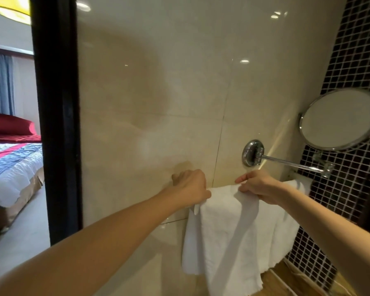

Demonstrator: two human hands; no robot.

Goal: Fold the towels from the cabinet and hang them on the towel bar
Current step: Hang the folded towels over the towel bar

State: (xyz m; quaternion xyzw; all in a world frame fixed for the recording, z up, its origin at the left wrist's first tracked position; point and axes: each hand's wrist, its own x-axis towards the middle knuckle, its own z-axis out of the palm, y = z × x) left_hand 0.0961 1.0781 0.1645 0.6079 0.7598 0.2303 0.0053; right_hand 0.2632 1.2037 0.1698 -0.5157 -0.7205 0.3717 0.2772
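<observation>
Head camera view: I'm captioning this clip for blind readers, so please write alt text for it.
A person's left hand and right hand grip the top edge of a white towel that hangs against a glossy beige wall. A round chrome mirror on an arm sits to the right; an open doorway on the left shows a bed.

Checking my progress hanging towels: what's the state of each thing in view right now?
white towel, draped and hanging, lower edge uneven
left hand, grips the towel's left end
right hand, pinches the towel's top fold
round mirror, tilted on its arm
ceiling lamp, lit
</observation>
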